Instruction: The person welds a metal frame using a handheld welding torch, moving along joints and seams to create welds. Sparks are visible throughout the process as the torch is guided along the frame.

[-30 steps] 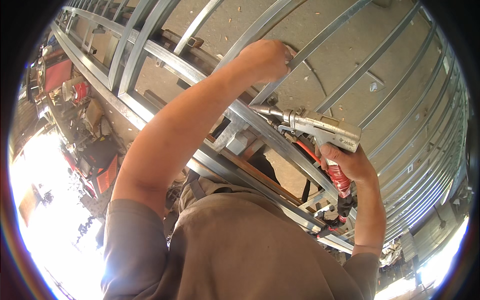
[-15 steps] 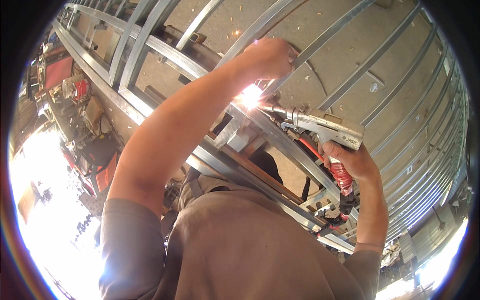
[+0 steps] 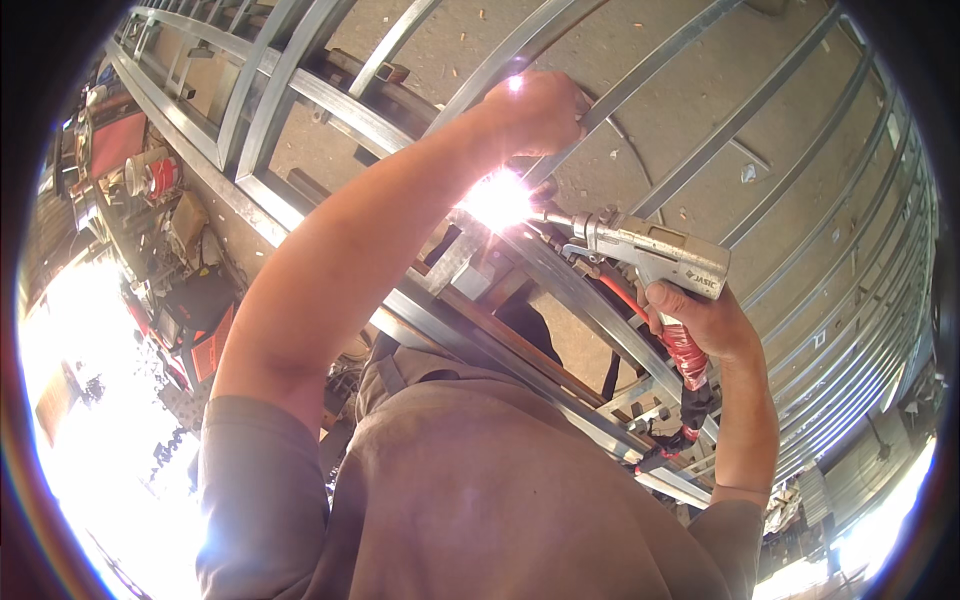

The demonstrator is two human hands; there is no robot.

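My right hand [image 3: 705,318] grips a welding gun [image 3: 675,250] by its red-wrapped handle, with the thumb near the top. The gun's nozzle points left into a bright white welding arc [image 3: 497,200]. That glare hides the joint where a long square metal bar [image 3: 650,77] meets the frame rail [image 3: 585,295]. Just beyond the arc, my left hand [image 3: 538,112] is closed round the bar near its end; its fingertips are mostly hidden. My left forearm reaches across the frame.
More parallel metal bars [image 3: 770,95] fan out to the right above the concrete floor [image 3: 610,170]. Frame rails [image 3: 350,108] cross at upper left. A dark cable [image 3: 697,412] hangs from the gun. Tools, a bucket [image 3: 150,175] and an orange-black case [image 3: 205,320] lie at left.
The arc glare has grown larger and brighter, and a bright spot on my left wrist has strengthened. Both hands keep their grips and have barely moved.
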